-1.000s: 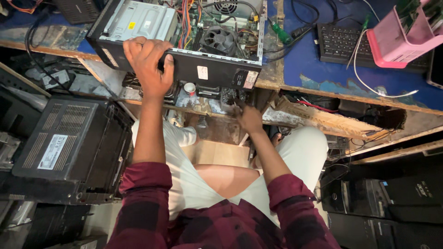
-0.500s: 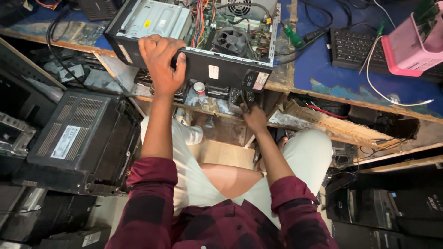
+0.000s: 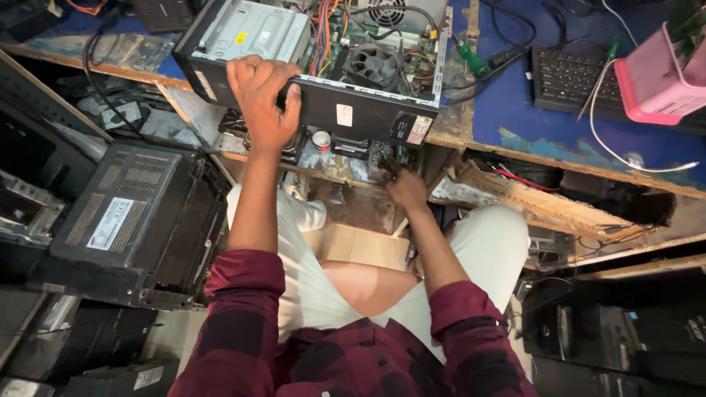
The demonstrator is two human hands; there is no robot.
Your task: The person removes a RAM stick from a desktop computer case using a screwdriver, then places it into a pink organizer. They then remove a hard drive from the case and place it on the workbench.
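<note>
On the blue workbench (image 3: 515,125), at its near edge, an opened computer case (image 3: 316,66) lies on its side with its insides bared upward. That case is the landmark for all else. Over its near wall, toward the left end, the left hand (image 3: 263,99) is clamped, fingers curled over the rim and thumb pressing the dark outer face. Below the case's right end, under the bench edge, the right hand (image 3: 403,187) reaches among small parts on a shelf (image 3: 338,165); its fingers are bunched around something there, but what they pinch, or whether they are closed on anything, I cannot tell.

Inside the case, a round fan (image 3: 373,65) sits right of centre, a bundle of coloured wires (image 3: 323,33) left of it, and a silver drive cage (image 3: 254,29) at the left end. Right of the case lie a green-handled screwdriver (image 3: 472,59), then a black keyboard (image 3: 581,77), then a pink box (image 3: 662,81) farther right. Left of and below the case stands a black machine (image 3: 140,220).

Judging by its steel frame and fittings, the case is likely heavy and stiff, with thin sheet edges that could cut. The board, fan and wires look fragile, so the outer walls and rim seem the sound places to grip, as the left hand does; two hands at opposite walls would suit lifting.
</note>
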